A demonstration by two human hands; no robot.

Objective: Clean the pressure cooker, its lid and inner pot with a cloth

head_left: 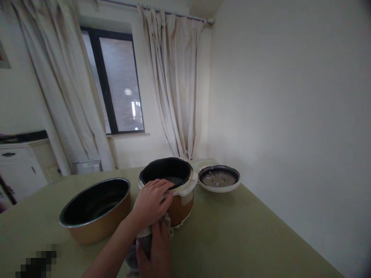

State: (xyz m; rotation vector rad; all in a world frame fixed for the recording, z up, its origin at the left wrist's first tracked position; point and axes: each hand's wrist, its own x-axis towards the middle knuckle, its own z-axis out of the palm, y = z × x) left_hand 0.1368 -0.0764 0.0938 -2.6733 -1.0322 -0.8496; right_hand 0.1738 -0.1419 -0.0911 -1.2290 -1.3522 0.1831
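I worry the cooker [181,210] could tip if my left hand [153,199], at its near rim [185,189], grip unclear, leans hard while my right hand [157,241] clasps bunched cloth [146,244].

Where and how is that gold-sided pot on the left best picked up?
Probably by opposite sides of its silvery rim, coming from above on left and right at once. The gold-sided pot stands open side up, wide and round, with no handle showing, so a one-sided hold might tip it. A gap on its right separates it from the cooker.
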